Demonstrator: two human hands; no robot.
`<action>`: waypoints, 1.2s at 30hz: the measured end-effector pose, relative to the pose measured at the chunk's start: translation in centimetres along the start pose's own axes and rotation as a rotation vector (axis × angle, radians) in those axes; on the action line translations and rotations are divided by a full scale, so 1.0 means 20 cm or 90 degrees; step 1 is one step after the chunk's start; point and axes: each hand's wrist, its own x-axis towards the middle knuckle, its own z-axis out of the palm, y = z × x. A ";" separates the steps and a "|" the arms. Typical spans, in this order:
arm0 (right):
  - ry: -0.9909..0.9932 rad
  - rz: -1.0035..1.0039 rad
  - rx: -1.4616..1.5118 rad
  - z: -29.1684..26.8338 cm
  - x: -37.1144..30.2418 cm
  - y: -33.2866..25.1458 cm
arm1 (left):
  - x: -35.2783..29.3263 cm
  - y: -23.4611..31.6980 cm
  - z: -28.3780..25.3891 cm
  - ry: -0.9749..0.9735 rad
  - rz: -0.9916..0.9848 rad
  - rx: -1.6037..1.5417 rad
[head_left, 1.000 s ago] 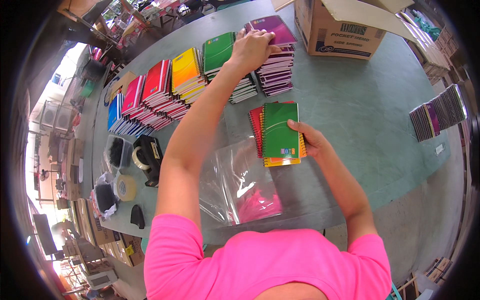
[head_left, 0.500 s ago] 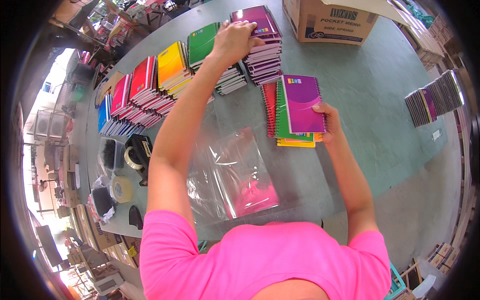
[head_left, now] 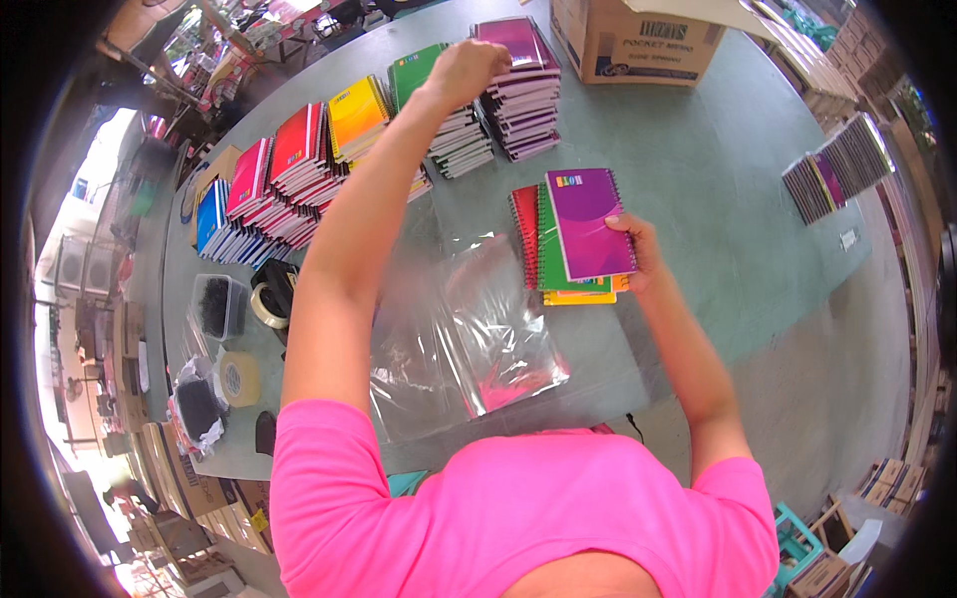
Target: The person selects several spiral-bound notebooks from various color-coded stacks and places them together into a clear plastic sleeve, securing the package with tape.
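Note:
My right hand [head_left: 640,251] is closed on the right edge of a fanned set of spiral notebooks, with its thumb on the top purple notebook [head_left: 588,221]. Green [head_left: 546,244], red [head_left: 525,221] and yellow [head_left: 580,298] notebooks stick out beneath it, along with a bit of orange. Far ahead, my left hand [head_left: 467,74] has its fingers pressed together at the left edge of the top book on a tall purple notebook stack [head_left: 523,105]. Clear plastic sheets or bags [head_left: 469,344] lie on the table close to my body.
Green [head_left: 417,72], yellow [head_left: 357,112], red [head_left: 297,140], pink [head_left: 249,179] and blue [head_left: 212,219] notebook stacks run leftward. Tape dispenser [head_left: 271,299], tape roll [head_left: 239,379] and plastic tub [head_left: 214,307] sit at left. A cardboard box [head_left: 638,45] and dark notebook row [head_left: 842,164] stand at right.
My left fingers, spread over the top purple notebook before, have drawn together at its left edge. My right hand still holds its set, now slightly lower in view. The whole view has shifted a little.

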 end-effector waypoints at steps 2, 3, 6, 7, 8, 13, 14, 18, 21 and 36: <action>0.014 -0.011 -0.010 0.03 -0.04 0.04 | 0.01 -0.07 -0.03 0.072 0.035 -0.004; 0.027 -0.030 -0.021 0.03 -0.06 0.04 | 0.02 0.00 -0.07 0.206 0.082 -0.006; 0.075 -0.045 0.052 0.08 -0.12 0.05 | -0.12 0.35 -0.24 0.141 0.061 -0.007; 0.084 -0.029 0.096 0.12 -0.11 0.08 | -0.27 0.44 -0.24 0.104 0.199 0.021; 0.043 -0.043 0.079 0.12 -0.12 0.09 | -0.45 0.61 -0.22 0.027 0.221 0.032; -0.026 0.031 -0.054 0.10 -0.13 0.26 | -1.11 0.80 -0.06 -0.066 0.300 -0.105; -0.035 0.044 -0.061 0.16 -0.13 0.31 | -1.18 0.75 -0.05 0.007 0.287 -0.040; 0.040 0.179 -0.181 0.32 0.01 0.44 | -1.43 0.63 -0.02 0.096 0.132 -0.205; 0.022 0.036 -0.474 0.50 0.08 0.55 | -1.63 0.51 -0.06 0.144 -0.100 -0.514; -0.131 -0.315 -0.636 0.47 0.18 1.13 | -1.97 0.53 0.12 0.278 -0.521 -0.806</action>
